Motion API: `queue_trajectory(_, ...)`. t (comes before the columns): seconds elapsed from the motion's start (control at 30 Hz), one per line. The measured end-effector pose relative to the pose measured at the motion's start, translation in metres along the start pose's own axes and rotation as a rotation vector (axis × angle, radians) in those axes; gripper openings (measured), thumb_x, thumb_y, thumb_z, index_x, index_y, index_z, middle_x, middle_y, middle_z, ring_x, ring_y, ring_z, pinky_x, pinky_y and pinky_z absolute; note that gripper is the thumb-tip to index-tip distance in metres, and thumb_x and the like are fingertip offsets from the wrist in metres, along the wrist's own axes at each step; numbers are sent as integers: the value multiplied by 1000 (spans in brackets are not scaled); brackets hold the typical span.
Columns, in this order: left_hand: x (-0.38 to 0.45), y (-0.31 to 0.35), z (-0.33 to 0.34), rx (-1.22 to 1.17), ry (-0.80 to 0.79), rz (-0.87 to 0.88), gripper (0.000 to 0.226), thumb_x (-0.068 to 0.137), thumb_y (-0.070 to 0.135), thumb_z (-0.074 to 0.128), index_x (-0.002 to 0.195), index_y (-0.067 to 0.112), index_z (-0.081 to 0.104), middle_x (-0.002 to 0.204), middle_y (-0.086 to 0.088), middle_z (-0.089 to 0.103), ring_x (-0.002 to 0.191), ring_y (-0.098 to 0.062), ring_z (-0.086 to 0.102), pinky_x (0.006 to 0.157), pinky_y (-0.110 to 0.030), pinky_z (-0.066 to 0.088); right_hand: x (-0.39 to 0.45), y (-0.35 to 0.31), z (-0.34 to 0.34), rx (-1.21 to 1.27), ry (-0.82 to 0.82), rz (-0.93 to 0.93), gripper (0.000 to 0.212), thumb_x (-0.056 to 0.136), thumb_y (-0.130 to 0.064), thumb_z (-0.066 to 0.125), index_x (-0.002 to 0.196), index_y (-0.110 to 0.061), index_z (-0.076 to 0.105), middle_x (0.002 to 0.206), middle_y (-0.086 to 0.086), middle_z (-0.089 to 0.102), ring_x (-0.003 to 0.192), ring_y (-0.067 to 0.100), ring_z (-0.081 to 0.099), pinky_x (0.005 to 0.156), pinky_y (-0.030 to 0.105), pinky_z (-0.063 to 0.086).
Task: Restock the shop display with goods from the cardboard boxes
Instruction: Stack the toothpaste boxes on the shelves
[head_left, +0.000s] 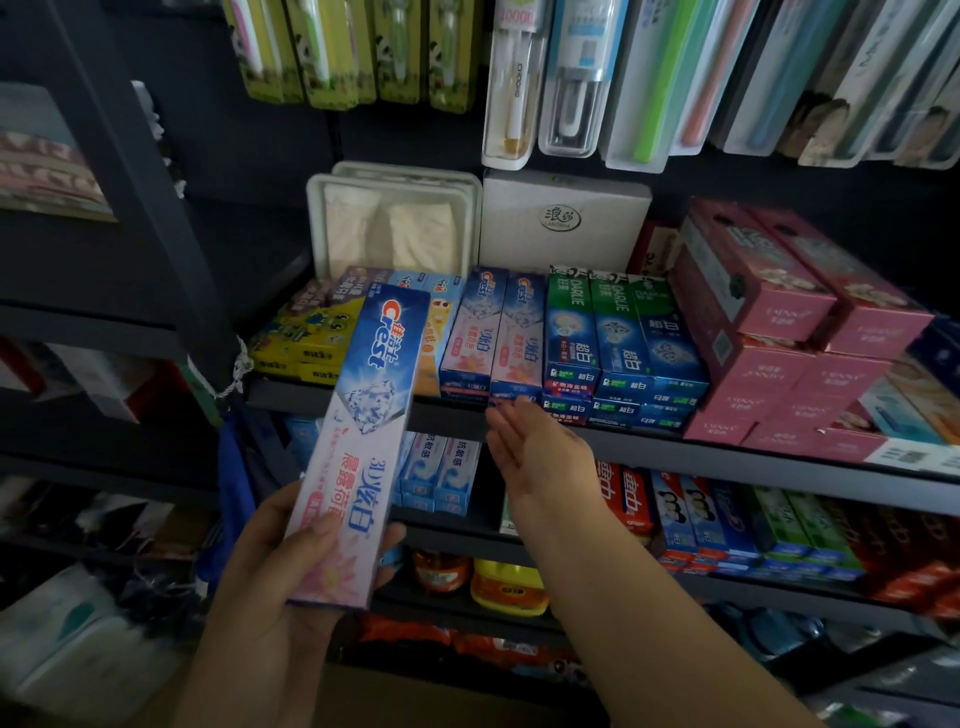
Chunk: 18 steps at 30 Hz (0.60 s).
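My left hand (291, 582) grips the lower end of a long blue, white and pink Crest toothpaste box (363, 431), held upright and tilted in front of the shelf. My right hand (540, 457) is flat with straight fingers and holds nothing. Its fingertips reach just under the front edge of the dark shelf (447, 415), below two matching Crest boxes (493, 338) that lie on that shelf. No cardboard box is in view.
On the same shelf lie yellow children's toothpaste boxes (306, 338), green and blue Darlie boxes (618, 343) and stacked pink boxes (769, 322). Toothbrush packs (571, 78) hang above. Lower shelves hold blue toothpaste boxes (441, 478), red ones (628, 499) and an orange tub (509, 587).
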<state>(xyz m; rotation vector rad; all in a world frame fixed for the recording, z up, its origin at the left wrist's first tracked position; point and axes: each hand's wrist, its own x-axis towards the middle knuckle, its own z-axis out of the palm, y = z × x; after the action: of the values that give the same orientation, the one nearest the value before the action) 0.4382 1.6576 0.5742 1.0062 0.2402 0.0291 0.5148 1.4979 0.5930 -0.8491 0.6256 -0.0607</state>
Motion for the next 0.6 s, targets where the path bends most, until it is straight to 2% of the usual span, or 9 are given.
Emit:
queue_trajectory(0.1, 4, -2, 16, 15, -12, 1, 56, 58, 27, 70, 110, 8, 63, 100, -19, 71, 78, -33, 71, 56, -34, 57, -23, 2, -16, -487, -87, -142, 13, 96, -22, 55, 90, -14, 64, 74, -2, 67, 66, 8, 61, 64, 25, 50)
queue_trajectory(0.2, 11, -8, 43, 23, -19, 7, 45, 65, 24, 61, 108, 10, 63, 98, -13, 72, 77, -22, 69, 62, -34, 48, -49, 3, -33, -725, -300, -214, 26, 96, -35, 50, 95, -13, 65, 71, -1, 66, 57, 10, 58, 54, 23, 45)
queue_trajectory(0.27, 18, -12, 65, 53, -44, -2, 48, 67, 29, 61, 111, 9, 61, 88, -13, 70, 70, -24, 65, 51, -31, 47, -59, 0, -36, -757, -399, -222, 31, 96, -38, 47, 97, -13, 66, 74, 7, 65, 61, 17, 57, 52, 24, 45)
queue_trajectory(0.33, 26, -18, 83, 90, -80, -36, 41, 75, 32, 62, 112, 14, 62, 83, -11, 68, 66, -26, 61, 43, -27, 44, -58, -2, -34, -714, -413, -217, 30, 95, -37, 51, 99, -12, 66, 77, 10, 66, 66, 21, 59, 58, 30, 50)
queue_trajectory(0.4, 36, -21, 97, 110, -96, -94, 25, 88, 34, 57, 108, 22, 65, 88, -8, 71, 69, -24, 65, 46, -27, 46, -48, -4, -29, -701, -368, -246, 27, 92, -38, 57, 100, -15, 67, 80, 5, 71, 72, 19, 65, 70, 41, 55)
queue_trajectory(0.47, 48, -21, 107, 226, -92, -78, 24, 93, 38, 51, 109, 27, 64, 92, -5, 71, 72, -18, 68, 49, -24, 49, -36, -9, -22, -686, -323, -283, 29, 93, -39, 56, 98, -14, 69, 79, 3, 72, 71, 16, 65, 68, 35, 54)
queue_trajectory(0.5, 55, -21, 109, 339, -97, -27, 25, 94, 40, 50, 112, 27, 62, 97, -2, 70, 77, -15, 67, 52, -23, 51, -30, -12, -19, -646, -297, -274, 31, 94, -38, 54, 96, -11, 69, 78, 6, 71, 69, 16, 63, 65, 32, 52)
queue_trajectory(0.53, 61, -21, 109, 467, -105, 52, 29, 94, 42, 51, 118, 28, 60, 106, -1, 67, 86, -13, 65, 62, -22, 54, -24, -14, -15, -596, -268, -248, 32, 95, -38, 53, 94, -9, 69, 79, 10, 71, 69, 18, 63, 65, 32, 51)
queue_trajectory(0.6, 73, -24, 99, 678, -118, 202, 42, 89, 47, 56, 128, 29, 54, 125, 2, 58, 109, -12, 58, 92, -32, 51, -15, -18, -10, -497, -220, -181, 31, 95, -36, 55, 92, -8, 70, 87, 15, 73, 76, 23, 65, 73, 36, 55)
